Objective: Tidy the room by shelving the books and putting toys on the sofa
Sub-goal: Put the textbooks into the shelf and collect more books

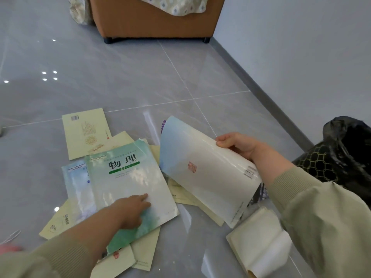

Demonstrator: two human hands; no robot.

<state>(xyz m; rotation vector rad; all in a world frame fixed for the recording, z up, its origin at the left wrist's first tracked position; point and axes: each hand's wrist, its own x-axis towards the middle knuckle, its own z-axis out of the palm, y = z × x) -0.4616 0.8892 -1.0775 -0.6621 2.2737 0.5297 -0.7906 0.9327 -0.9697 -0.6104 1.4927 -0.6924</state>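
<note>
On the grey tiled floor [120, 77], looking down at a loose heap of books and taking the green physics book [128, 183] on top as the mark. Finding a cream book with a barcode [86, 133] just beyond its far left corner, a light-blue book [77, 187] poking out from under its left edge, and more cream covers sticking out past its near and right edges. Seeing a thick open book [259, 241] with curling pages, right of the green physics book and nearer, apart from the heap. Noting a bin lined with a black bag [341, 153] well to the right, against the wall [301, 47]. Facing a brown sofa [156, 19] far beyond the green physics book, with a patterned cloth [176, 5] hanging over it.

Resting the left hand [132, 211] on the near half of the green physics book, fingers stretched nearly straight and lying flat on the cover, sleeve coming in from the lower left. Gripping a pale book [204, 173] with the right hand [236, 144], fingers and thumb curled round its far right edge. Holding it just right of the green physics book, raised off the heap and bowed, its back cover with a red stamp and barcode turned up. Hiding part of the cream covers beneath it.
</note>
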